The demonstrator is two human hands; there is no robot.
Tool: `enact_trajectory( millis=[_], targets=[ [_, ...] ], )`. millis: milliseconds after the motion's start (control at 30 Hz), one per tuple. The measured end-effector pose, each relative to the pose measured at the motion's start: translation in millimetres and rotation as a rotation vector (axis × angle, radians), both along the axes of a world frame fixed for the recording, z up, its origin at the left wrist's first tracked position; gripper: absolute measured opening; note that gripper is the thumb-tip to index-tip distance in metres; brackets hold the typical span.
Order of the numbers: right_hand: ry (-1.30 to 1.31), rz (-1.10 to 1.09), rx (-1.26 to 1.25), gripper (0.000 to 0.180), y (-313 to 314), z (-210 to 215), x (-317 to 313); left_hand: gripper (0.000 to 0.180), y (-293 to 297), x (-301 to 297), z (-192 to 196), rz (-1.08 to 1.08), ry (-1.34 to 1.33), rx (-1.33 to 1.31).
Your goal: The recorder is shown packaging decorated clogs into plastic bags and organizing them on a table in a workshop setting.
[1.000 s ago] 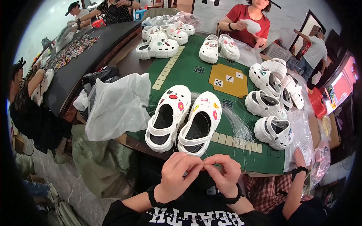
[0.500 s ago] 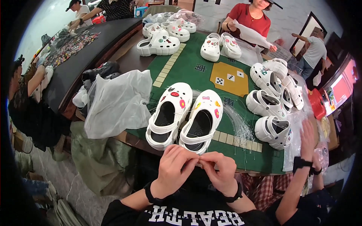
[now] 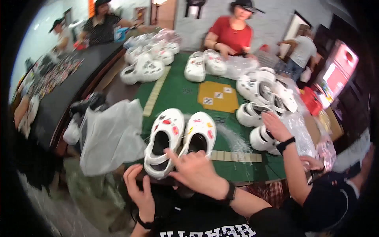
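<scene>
A pair of white clogs with colourful charms stands before me, heels toward me: the left clog (image 3: 164,138) and the right clog (image 3: 199,134). My right hand (image 3: 197,170) is over the right clog's heel, partly hiding it. Its index finger and thumb are spread, reaching to the left clog's heel strap; whether they touch it I cannot tell. Below and left of that heel, my left hand (image 3: 140,191) is raised with fingers curved and apart, nothing visible in it. Thin clear strands (image 3: 235,138) lie right of the pair.
A white bag (image 3: 112,134) lies at the left. More white clogs stand at far left (image 3: 144,69), at the back (image 3: 195,67) and at right (image 3: 254,87). At the right, a neighbour's hand (image 3: 274,126) reaches over a clog. A person in red (image 3: 233,35) stands across the green tabletop (image 3: 177,96).
My hands have parted from their pinch together. The right moved up and left over the clogs; the left moved left and opened. The view has shifted, and the neighbour's hand now reaches a clog.
</scene>
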State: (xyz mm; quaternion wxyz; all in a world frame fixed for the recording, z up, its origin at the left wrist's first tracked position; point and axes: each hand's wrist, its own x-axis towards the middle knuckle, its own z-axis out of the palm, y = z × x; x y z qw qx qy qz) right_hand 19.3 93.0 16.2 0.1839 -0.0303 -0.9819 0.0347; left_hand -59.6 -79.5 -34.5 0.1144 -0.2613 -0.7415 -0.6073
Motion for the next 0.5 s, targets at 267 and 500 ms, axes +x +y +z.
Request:
enact_trajectory(
  millis=[267, 500],
  targets=[
    [0.265, 0.022, -0.536, 0.010, 33, 8, -19, 0.029, -7, -11, -23, 0.052, -0.037, -0.104],
    [0.479, -0.158, -0.663, 0.029, 80, 86, 41, 0.029, -8, -21, -27, 0.078, -0.022, -0.150]
  ],
)
